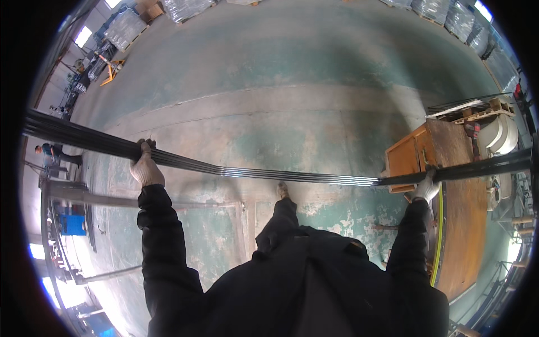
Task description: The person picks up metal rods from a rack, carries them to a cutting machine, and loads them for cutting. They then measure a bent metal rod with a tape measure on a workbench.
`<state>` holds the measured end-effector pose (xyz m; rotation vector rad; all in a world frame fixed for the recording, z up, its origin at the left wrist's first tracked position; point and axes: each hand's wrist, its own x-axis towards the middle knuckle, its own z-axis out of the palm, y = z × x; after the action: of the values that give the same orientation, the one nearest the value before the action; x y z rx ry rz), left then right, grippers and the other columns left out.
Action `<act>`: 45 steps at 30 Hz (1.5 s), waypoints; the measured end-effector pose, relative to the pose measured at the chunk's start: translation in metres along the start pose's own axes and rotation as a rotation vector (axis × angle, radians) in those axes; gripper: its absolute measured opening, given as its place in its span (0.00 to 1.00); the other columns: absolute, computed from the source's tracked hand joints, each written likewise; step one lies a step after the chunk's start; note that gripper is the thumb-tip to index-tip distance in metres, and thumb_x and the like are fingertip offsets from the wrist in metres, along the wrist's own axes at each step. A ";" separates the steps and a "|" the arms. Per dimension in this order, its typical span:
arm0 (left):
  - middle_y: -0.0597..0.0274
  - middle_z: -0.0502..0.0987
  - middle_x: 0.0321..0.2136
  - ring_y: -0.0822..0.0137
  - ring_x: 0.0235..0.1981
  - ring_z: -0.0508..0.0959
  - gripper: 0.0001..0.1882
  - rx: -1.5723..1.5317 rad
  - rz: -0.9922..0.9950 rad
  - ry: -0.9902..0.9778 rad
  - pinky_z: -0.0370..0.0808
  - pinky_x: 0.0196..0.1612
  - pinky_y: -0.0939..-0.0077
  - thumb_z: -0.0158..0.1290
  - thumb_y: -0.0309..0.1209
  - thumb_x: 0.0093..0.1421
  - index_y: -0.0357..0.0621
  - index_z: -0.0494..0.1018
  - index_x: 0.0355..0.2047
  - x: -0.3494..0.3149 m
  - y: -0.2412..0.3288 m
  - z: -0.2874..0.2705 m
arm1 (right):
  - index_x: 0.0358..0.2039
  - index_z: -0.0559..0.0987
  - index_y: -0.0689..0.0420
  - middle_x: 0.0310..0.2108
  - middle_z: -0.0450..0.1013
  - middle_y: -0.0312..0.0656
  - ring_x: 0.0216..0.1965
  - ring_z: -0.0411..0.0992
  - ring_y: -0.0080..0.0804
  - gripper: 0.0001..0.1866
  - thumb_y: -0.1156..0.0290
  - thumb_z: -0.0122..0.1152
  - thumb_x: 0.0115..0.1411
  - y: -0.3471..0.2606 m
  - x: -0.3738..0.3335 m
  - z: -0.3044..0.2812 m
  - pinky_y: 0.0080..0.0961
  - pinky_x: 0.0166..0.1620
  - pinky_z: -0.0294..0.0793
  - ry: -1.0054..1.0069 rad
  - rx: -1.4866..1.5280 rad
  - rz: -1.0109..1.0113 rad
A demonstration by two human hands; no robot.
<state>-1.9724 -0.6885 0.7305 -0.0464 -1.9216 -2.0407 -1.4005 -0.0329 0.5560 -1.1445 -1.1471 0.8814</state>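
A bundle of long, thin, dark metal bars point(297, 176) stretches across in front of me, from the far left edge to the far right edge. My left hand point(147, 168), in a pale work glove, is closed around the bundle left of centre. On the other side, my right hand point(428, 186), gloved too, grips the same bars beside a wooden workbench point(463, 224). Between the hands the bars run close together, with a bright sheen along part of their length. Both ends go out to the dark rim of the picture.
On the bench side lie a red and black power drill point(473, 133) and white curved pieces point(499, 136). A yellow-green strip point(438, 241) runs along the bench edge. Far left are a yellow pallet jack point(112, 68), wrapped pallet loads point(126, 29), another person point(56, 154) and a blue bin point(72, 225).
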 end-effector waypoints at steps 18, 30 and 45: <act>0.52 0.87 0.51 0.60 0.54 0.86 0.16 0.162 -0.143 0.192 0.79 0.64 0.65 0.60 0.30 0.77 0.35 0.79 0.60 0.192 -0.148 0.102 | 0.53 0.83 0.64 0.50 0.84 0.44 0.54 0.81 0.36 0.11 0.72 0.62 0.76 0.118 0.060 0.403 0.34 0.62 0.77 -0.390 -0.094 0.157; 0.46 0.84 0.58 0.56 0.60 0.84 0.17 0.169 -0.221 0.211 0.76 0.70 0.63 0.59 0.26 0.76 0.33 0.77 0.61 0.218 -0.152 0.091 | 0.46 0.86 0.62 0.42 0.85 0.40 0.45 0.81 0.32 0.09 0.70 0.64 0.77 0.059 0.100 0.440 0.31 0.56 0.77 -0.458 -0.142 -0.010; 0.49 0.85 0.54 0.58 0.56 0.85 0.17 0.217 -0.238 0.184 0.79 0.66 0.64 0.61 0.30 0.75 0.31 0.80 0.59 0.195 -0.182 0.052 | 0.46 0.87 0.65 0.41 0.86 0.43 0.46 0.83 0.32 0.08 0.73 0.66 0.75 -0.068 0.113 0.440 0.32 0.57 0.80 -0.307 -0.179 -0.050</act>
<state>-2.2151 -0.6751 0.6085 0.4254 -2.0985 -1.8842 -1.8073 0.1564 0.6563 -1.1440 -1.5242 0.9525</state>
